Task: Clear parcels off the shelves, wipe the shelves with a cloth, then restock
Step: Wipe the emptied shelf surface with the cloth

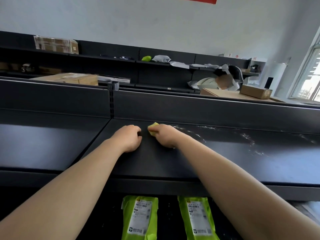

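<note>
The right hand grips the yellow cloth, pressing it against the upper shelf. The left hand rests beside it with fingers curled under; contents cannot be determined. Wet streaks lie to the right. Risk: restocking the green parcels before drying would dampen their labels.

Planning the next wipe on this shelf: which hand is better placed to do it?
Right: the right hand grips the yellow cloth on the shelf; the left hand beside it holds no cloth.
</note>
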Demonstrator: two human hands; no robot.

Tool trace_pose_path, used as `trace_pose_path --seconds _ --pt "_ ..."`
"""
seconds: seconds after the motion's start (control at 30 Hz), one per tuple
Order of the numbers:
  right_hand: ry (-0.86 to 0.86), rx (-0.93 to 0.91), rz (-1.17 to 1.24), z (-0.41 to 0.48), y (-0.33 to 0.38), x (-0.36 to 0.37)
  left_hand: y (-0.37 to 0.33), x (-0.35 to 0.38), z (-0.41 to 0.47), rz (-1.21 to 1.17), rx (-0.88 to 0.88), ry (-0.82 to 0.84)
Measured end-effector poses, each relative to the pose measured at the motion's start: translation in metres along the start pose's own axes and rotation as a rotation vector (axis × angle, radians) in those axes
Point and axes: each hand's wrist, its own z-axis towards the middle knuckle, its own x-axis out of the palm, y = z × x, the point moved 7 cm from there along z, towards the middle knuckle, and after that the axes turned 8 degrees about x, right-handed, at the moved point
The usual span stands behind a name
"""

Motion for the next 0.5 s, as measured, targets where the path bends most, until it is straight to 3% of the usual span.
trace_pose_path --seconds 0.23,0.5 --pt "-0.025 0.117 -0.101 0.047 -0.003 -0.006 -0.009 0.001 0.017 0.110 -0.002 0.044" --pt "-0.107 0.374 -0.155 0.019 -0.132 -0.041 -0.016 0.003 0.024 0.213 0.017 0.017"
